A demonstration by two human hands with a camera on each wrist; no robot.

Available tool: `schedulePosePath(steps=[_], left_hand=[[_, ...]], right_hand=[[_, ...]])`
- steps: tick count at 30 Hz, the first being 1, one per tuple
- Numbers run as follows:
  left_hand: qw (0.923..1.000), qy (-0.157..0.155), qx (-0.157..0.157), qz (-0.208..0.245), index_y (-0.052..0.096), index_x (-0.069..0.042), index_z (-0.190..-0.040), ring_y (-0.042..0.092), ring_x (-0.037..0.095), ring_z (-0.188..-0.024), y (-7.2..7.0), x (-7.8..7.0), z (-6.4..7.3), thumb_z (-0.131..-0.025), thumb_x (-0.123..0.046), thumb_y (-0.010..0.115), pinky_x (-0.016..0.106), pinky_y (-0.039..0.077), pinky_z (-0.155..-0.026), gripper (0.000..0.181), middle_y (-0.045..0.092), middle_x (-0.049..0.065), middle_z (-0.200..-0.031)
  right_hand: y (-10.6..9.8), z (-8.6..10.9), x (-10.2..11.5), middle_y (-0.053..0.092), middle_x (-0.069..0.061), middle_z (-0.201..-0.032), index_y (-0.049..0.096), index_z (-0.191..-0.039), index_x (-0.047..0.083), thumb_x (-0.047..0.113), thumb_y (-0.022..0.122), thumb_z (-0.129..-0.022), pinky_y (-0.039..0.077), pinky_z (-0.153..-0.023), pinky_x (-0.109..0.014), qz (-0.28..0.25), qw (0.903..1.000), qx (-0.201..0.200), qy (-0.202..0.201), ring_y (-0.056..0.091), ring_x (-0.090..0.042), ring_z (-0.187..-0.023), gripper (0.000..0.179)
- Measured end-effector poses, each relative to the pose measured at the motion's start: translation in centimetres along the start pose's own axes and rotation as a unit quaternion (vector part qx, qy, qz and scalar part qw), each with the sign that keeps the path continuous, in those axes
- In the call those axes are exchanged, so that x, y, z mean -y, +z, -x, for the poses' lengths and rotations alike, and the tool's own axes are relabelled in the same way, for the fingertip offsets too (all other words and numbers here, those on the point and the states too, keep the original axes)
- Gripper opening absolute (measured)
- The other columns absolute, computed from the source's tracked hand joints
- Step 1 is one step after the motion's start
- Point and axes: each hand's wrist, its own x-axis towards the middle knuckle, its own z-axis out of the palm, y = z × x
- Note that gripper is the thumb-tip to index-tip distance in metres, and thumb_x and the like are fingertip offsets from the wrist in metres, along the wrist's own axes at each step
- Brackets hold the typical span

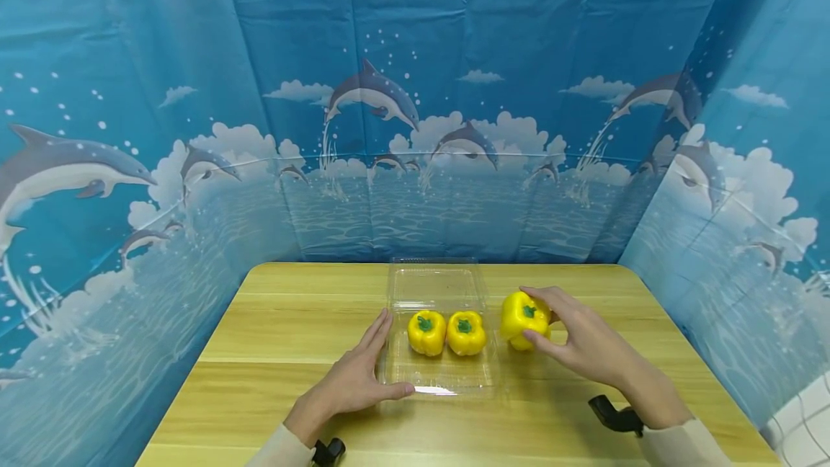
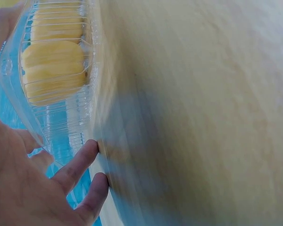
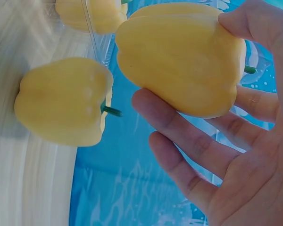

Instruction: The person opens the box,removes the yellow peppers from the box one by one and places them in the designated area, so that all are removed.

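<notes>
Pepper (image 1: 515,317), yellow and glossy, is in the grasp of the right hand (image 1: 586,337), pinched between thumb on its near side and fingers on its far side, raised off the desk (image 1: 279,323) with its green stem (image 3: 250,69) up. Just below that hand, a second pepper (image 3: 61,103) stands on the desk. To the right hand's left, two more peppers (image 1: 426,336) sit side by side in an open clear container (image 1: 447,376). The left hand (image 1: 353,375) grips nothing; its extended fingers lie beside the container, thumb at the near edge.

The lifted pepper looks fairly light and firm, though its smooth skin may slip, so a broad hold round its sides seems safer than the thin stem. The container's plastic is probably flimsy and apt to skid; it calls for a gentle touch at the rim.
</notes>
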Motion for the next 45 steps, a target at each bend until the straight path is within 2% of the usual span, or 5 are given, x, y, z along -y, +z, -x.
schedulePosePath(steps=[12, 23, 32, 40, 45], left_hand=[[1.0, 0.006, -0.003, 0.002, 0.003, -0.031, -0.19, 0.049, 0.051, -0.169, 0.1, 0.3, -0.1, -0.098, -0.072, 0.085, 0.074, 0.05, -0.13, 0.13, -0.007, -0.011, -0.199], [1.0, 0.004, -0.002, 0.003, 0.003, -0.031, -0.19, 0.048, 0.05, -0.17, 0.1, 0.3, -0.1, -0.098, -0.073, 0.085, 0.074, 0.05, -0.13, 0.13, -0.007, -0.013, -0.199], [1.0, 0.005, -0.003, 0.006, 0.002, -0.032, -0.19, 0.05, 0.052, -0.167, 0.1, 0.2, -0.1, -0.098, -0.073, 0.085, 0.075, 0.051, -0.128, 0.131, -0.006, -0.01, -0.199], [1.0, -0.002, 0.0, 0.006, 0.001, -0.034, -0.19, 0.047, 0.051, -0.17, 0.1, 0.3, -0.1, -0.097, -0.074, 0.084, 0.076, 0.05, -0.129, 0.131, -0.006, -0.012, -0.199], [1.0, -0.002, 0.001, -0.001, 0.001, -0.033, -0.19, 0.052, 0.05, -0.166, 0.1, 0.2, -0.2, -0.098, -0.075, 0.083, 0.074, 0.052, -0.127, 0.13, -0.006, -0.011, -0.199]], right_hand=[[-0.5, 0.2, -0.9, 0.076, -0.009, -0.145, 0.062, -0.165, 0.008, 0.024, 0.087, -0.108, 0.067, -0.085, -0.028, 0.011, 0.9999, 0.002, 0.012, 0.072, -0.009, -0.109, 0.065], [-0.6, 0.6, -1.4, 0.077, -0.009, -0.141, 0.063, -0.163, 0.007, 0.022, 0.089, -0.106, 0.065, -0.082, -0.026, 0.014, 0.9998, -0.01, 0.005, 0.068, -0.003, -0.106, 0.065], [-0.8, 0.8, -1.7, 0.077, -0.009, -0.142, 0.063, -0.163, 0.007, 0.022, 0.09, -0.105, 0.066, -0.083, -0.027, 0.019, 0.9996, -0.018, 0.006, 0.068, -0.003, -0.107, 0.066], [-1.2, 1.0, -2.0, 0.077, -0.009, -0.14, 0.063, -0.163, 0.007, 0.02, 0.091, -0.104, 0.066, -0.083, -0.027, 0.024, 0.9994, -0.024, 0.007, 0.068, -0.004, -0.106, 0.067], [-1.5, 1.1, -2.4, 0.076, -0.009, -0.143, 0.061, -0.166, 0.01, 0.022, 0.091, -0.104, 0.066, -0.083, -0.027, 0.028, 0.9993, -0.023, 0.014, 0.069, -0.005, -0.108, 0.069]])
